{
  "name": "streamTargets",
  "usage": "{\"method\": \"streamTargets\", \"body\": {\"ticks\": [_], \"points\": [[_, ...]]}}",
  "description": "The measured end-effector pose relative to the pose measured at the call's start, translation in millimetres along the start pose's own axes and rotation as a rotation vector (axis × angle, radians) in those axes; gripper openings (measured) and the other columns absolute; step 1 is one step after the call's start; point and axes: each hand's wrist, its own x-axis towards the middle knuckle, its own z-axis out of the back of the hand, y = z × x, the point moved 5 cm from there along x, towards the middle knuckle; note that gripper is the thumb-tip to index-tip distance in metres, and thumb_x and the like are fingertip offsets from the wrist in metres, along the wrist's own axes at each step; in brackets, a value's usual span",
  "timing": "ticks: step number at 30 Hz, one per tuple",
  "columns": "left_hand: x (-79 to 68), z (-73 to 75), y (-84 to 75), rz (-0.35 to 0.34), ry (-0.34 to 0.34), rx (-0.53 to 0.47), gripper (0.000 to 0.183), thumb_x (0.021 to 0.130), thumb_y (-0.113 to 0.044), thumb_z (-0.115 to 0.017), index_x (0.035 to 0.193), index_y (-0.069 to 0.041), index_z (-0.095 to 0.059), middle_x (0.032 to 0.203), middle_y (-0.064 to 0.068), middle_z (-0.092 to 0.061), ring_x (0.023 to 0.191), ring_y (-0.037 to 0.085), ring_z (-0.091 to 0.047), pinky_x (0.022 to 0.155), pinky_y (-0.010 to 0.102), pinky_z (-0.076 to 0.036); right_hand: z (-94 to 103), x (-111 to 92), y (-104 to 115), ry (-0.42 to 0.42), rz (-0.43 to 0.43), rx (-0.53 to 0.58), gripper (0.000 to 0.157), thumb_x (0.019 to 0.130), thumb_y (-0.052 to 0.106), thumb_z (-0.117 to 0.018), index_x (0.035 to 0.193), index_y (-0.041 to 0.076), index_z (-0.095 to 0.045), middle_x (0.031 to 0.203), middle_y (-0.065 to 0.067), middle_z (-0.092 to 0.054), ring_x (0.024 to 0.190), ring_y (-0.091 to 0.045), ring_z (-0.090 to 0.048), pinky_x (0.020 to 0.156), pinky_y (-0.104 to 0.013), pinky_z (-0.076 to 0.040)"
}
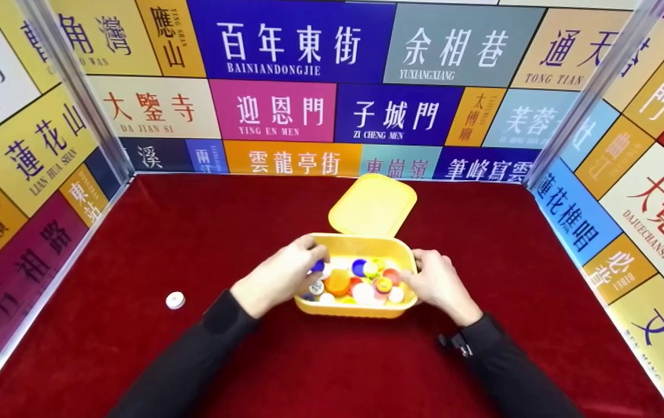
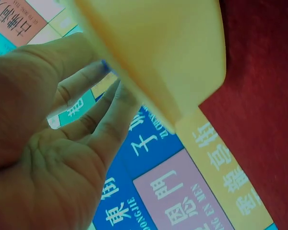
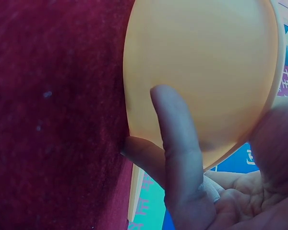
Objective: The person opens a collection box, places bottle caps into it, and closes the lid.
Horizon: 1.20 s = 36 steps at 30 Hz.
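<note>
A yellow plastic box [image 1: 355, 312] full of bottle caps in several colours stands on the red cloth. My left hand [image 1: 285, 270] reaches over its left rim, fingers bent down inside. A blue bottle cap [image 1: 317, 266] is pinched at these fingertips; in the left wrist view only a sliver of blue shows there. At the opposite end, my right hand [image 1: 439, 281] grips the box, with the thumb over the rim. The right wrist view shows fingers [image 3: 177, 129] against the outer wall. Among the caps lie an orange cap [image 1: 338, 283] and another blue cap [image 1: 359, 267].
The yellow lid [image 1: 372, 206] lies just behind the box, close to the back wall. A single white cap [image 1: 175, 300] rests on the cloth [image 1: 222, 220] to the left. Panels with printed street names [image 1: 274, 110] enclose the back and both sides.
</note>
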Motion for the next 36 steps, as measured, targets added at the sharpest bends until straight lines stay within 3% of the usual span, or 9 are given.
{"method": "streamTargets", "body": {"ticks": [9,20,28,32,36], "points": [[6.5,-10.8,-2.9,0.005,0.014,0.0,0.022,0.105,-0.016,-0.088,0.121,-0.004,-0.079,0.118,0.019,-0.07,0.096,0.032,-0.074,0.088,0.039,-0.074,-0.2,0,-2,0.018,-0.005,0.028,0.041,0.103,0.019,-0.082,0.14,-0.001,-0.081,0.116,-0.02,-0.087,0.083,-0.021,-0.085,0.066,-0.025,-0.067],[4.4,-7.3,-4.0,-0.004,-0.003,0.002,0.022,0.107,-0.018,-0.086,0.121,-0.003,-0.079,0.12,0.02,-0.071,0.094,0.03,-0.074,0.088,0.039,-0.074,-0.1,0,-2,0.024,-0.015,0.039,0.042,0.104,0.02,-0.083,0.14,0.0,-0.08,0.117,-0.02,-0.087,0.084,-0.021,-0.085,0.066,-0.024,-0.067],[-0.5,-0.7,-3.5,-0.001,-0.027,0.007,0.025,0.105,-0.019,-0.089,0.121,-0.004,-0.079,0.126,0.02,-0.071,0.099,0.029,-0.075,0.095,0.038,-0.074,1.5,1,-1,0.002,-0.004,-0.032,0.046,0.1,0.02,-0.084,0.141,-0.001,-0.08,0.115,-0.016,-0.087,0.094,-0.025,-0.081,0.077,-0.028,-0.061],[-2.5,2.8,-2.7,-0.002,-0.033,0.011,0.025,0.105,-0.02,-0.089,0.121,-0.003,-0.079,0.13,0.021,-0.073,0.103,0.031,-0.076,0.098,0.041,-0.074,1.3,1,-1,0.004,0.001,-0.025,0.043,0.101,0.022,-0.086,0.137,-0.001,-0.081,0.113,-0.016,-0.087,0.09,-0.024,-0.082,0.074,-0.028,-0.062],[-7.4,7.8,0.0,-0.006,-0.047,0.032,0.025,0.105,-0.019,-0.089,0.122,-0.003,-0.078,0.123,0.019,-0.073,0.101,0.032,-0.074,0.094,0.042,-0.073,0.3,0,-2,0.007,0.0,-0.014,0.039,0.102,0.025,-0.087,0.133,0.0,-0.083,0.109,-0.015,-0.087,0.085,-0.023,-0.081,0.071,-0.027,-0.063]]}}
